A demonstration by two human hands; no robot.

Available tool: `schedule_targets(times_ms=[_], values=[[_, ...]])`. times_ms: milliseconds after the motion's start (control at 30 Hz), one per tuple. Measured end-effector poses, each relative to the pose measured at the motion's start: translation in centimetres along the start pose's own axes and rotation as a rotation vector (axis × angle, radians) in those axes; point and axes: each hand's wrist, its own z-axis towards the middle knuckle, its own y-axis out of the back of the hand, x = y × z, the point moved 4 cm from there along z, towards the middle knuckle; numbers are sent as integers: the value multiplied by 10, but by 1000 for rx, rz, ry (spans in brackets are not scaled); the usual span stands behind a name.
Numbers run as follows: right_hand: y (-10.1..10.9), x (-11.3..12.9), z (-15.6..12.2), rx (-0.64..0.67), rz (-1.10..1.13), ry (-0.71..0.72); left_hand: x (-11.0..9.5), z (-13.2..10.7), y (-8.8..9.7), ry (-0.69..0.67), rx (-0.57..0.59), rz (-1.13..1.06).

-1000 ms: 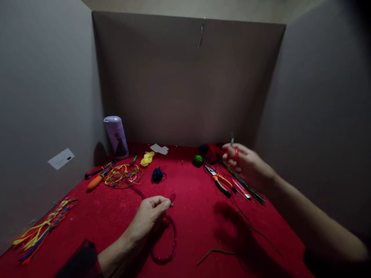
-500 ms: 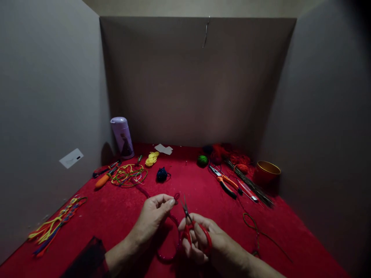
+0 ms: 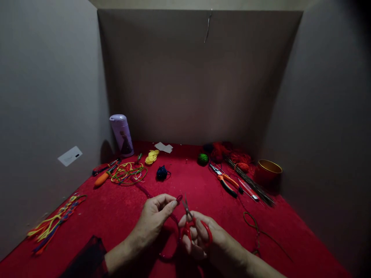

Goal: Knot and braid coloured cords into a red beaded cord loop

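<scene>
Left fingertips (image 3: 171,204): thumb and forefinger pressed together on the knotted end of the red cord (image 3: 179,199); no gap between them
Right fingers (image 3: 193,231): curled through the red loops of the scissors (image 3: 193,224), closed around the handles
Scissors: blades point up and away from the person; tips just beside the pinched cord end; they look narrowly parted, though too small to be sure
Left hand (image 3: 153,218): just left of the scissors, back of the hand up; a dark red sleeve at the wrist
Right hand (image 3: 203,237): under and behind the scissors, palm turned to the left hand
Red cord: runs from the pinch down in a loop that lies on the red cloth (image 3: 116,208) left of and below the scissors; its lower part is hidden by the hands
Brown cord (image 3: 255,227): on the cloth right of the scissors, apart from both hands
Orange pliers (image 3: 227,181): beyond the scissors to the right; a bundle of thin sticks (image 3: 249,181) and a gold cup (image 3: 268,170) farther right
Green ball (image 3: 203,158): well beyond the scissors, near the back wall
Dark blue ball (image 3: 161,173): beyond the scissors, a little left
Tangle of coloured cords (image 3: 127,173): beyond and left of the scissors; a purple flask (image 3: 121,135) behind it in the far left corner
</scene>
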Motion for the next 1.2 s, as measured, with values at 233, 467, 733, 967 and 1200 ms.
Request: schedule_targets(times_ms=[233, 467, 733, 967, 1200], values=[[2, 4, -1, -26, 4, 43, -2, -3, -5, -69, 71, 66], [4, 1, -1, -25, 51, 59, -4, -6, -7, -119, 120, 119], [15, 9, -1, -132, 99, 126, -3, -8, -8, -110, 122, 152], [28, 19, -6, -259, -168, 252, -5, -6, -8, -27, 99, -14], [13, 21, -1, -213, -245, 332, -35, -1, -18, 58, 59, -432]])
